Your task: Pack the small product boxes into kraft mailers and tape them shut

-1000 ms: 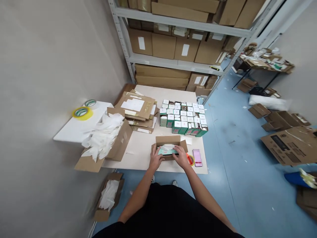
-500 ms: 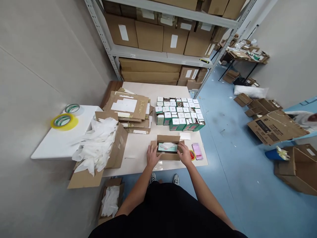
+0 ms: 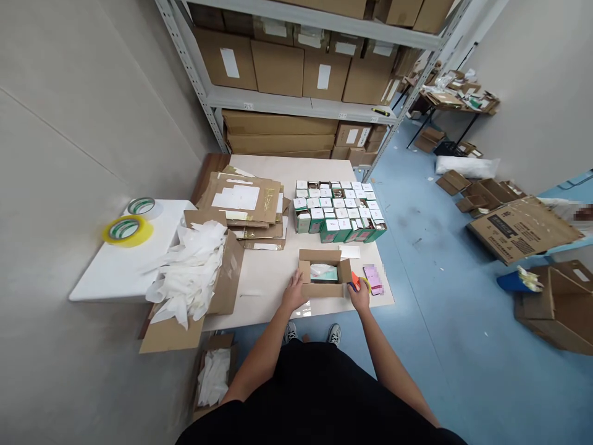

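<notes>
A small open cardboard box [image 3: 324,290] sits near the table's front edge with its flaps folded out. Inside it lies a green item [image 3: 330,274] with white paper or film over part of it. My left hand [image 3: 293,293] rests against the box's left side, its fingers stretched out. My right hand [image 3: 359,296] is closed around a tape dispenser [image 3: 355,280] with orange, blue and yellow parts, just off the box's right side. The fingers partly cover the dispenser. A pinkish-purple slip or phone-like object [image 3: 372,279] lies to its right.
Rows of small green-and-white boxes [image 3: 340,210] stand behind the open box. Flattened cardboard [image 3: 250,204] is stacked at the left. A carton of white paper [image 3: 194,266] and yellow tape [image 3: 125,230] are farther left. Shelving [image 3: 296,105] rises behind the table.
My right hand has left the box's right flap and taken hold of the tape dispenser beside it. My left hand stays at the box's left side. The view has shifted slightly.
</notes>
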`<state>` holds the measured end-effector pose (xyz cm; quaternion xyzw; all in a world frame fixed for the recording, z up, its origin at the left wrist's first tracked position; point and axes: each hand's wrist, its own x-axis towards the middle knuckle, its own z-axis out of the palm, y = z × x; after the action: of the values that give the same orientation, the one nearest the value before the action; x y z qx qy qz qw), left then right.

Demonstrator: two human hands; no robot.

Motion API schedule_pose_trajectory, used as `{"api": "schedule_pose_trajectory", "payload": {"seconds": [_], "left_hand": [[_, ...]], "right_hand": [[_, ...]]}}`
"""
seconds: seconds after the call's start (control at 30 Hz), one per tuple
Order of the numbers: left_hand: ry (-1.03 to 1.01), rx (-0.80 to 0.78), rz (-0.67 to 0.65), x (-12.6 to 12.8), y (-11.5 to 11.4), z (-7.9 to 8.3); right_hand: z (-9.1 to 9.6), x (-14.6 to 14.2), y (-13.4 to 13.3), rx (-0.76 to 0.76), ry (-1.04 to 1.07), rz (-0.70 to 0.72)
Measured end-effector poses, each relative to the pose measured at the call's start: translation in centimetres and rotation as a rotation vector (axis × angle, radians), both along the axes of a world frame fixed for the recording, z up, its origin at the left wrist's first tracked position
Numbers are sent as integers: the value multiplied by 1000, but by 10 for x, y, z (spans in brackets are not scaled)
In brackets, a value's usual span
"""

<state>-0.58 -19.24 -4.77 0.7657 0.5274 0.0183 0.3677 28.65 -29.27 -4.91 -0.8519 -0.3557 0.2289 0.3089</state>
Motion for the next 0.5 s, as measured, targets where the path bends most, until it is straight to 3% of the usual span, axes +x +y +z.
{"api": "schedule_pose_trajectory", "payload": {"seconds": [0.13,0.33,0.5], "left_hand": [[166,26,-71,-1,-4,2],[277,9,-44,6,-5,13],[294,-22,-58,4,-4,15]], "right_hand": [[-4,-1,-2,-97,124,30],[-5,-15,12,5,73,418],[-11,-22,8,-91,-67,637]]}}
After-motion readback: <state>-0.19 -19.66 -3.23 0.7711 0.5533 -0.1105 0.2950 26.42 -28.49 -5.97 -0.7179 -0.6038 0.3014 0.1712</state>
